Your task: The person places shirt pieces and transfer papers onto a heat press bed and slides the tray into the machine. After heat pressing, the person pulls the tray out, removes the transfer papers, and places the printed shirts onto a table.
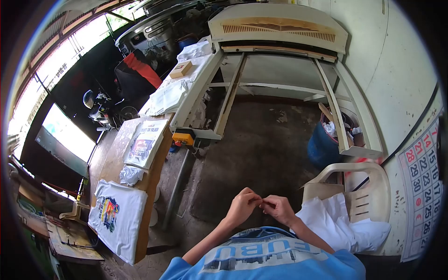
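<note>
In front of my blue printed shirt (261,252), my left hand (243,204) and my right hand (278,209) meet with fingertips pinched together. Whatever is between the fingers, if anything, is too small to make out. Close by my right arm, white cloth (343,221) lies draped over a pale plastic chair (373,186). Off to the left, a wooden table (156,184) bears a white T-shirt with a colourful print (114,217), a stack of printed white shirts (144,142) and a crumpled white cloth (131,175) between them.
Ahead stands a large pale machine (280,30) with long metal rails. A blue drum (319,144) with scraps is beneath its right rail. White garments (165,98) and a small box (181,70) lie along its left side. A calendar (420,186) hangs at right.
</note>
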Available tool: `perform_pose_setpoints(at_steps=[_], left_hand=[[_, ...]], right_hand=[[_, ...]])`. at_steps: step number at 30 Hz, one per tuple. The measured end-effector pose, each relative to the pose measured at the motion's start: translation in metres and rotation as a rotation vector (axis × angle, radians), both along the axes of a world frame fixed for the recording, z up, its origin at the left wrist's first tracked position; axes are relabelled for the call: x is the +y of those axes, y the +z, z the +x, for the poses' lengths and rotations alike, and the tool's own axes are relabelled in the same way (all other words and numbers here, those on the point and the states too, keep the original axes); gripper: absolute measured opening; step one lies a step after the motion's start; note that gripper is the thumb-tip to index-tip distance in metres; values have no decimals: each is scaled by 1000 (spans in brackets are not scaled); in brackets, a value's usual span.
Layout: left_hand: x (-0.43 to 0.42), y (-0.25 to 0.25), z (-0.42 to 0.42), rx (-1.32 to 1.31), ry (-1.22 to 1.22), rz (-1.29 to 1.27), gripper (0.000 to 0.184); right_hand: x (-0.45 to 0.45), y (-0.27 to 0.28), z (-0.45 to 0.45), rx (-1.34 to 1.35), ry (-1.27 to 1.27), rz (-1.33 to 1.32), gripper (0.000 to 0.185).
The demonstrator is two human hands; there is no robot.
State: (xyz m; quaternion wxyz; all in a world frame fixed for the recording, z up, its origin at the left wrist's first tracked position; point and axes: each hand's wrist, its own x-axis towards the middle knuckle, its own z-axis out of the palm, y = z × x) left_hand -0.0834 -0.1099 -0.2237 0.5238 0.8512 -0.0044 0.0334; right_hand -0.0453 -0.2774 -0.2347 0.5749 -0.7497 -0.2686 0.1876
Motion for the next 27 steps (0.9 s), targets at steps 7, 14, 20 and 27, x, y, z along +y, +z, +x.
perform_pose_setpoints(at_steps=[7, 14, 20, 27], left_hand=[[74, -19, -77, 107, 89, -23, 10], [87, -27, -112, 145, -24, -77, 10], [72, -32, -135, 170, -121, -106, 10], [61, -31, -157, 175, -240, -70, 9]], right_hand=[[73, -18, -47, -363, 272, -65, 12], [79, -16, -98, -319, 194, -84, 11], [62, -19, -141, -322, 40, -119, 11], [48, -26, -185, -238, -108, -98, 9]])
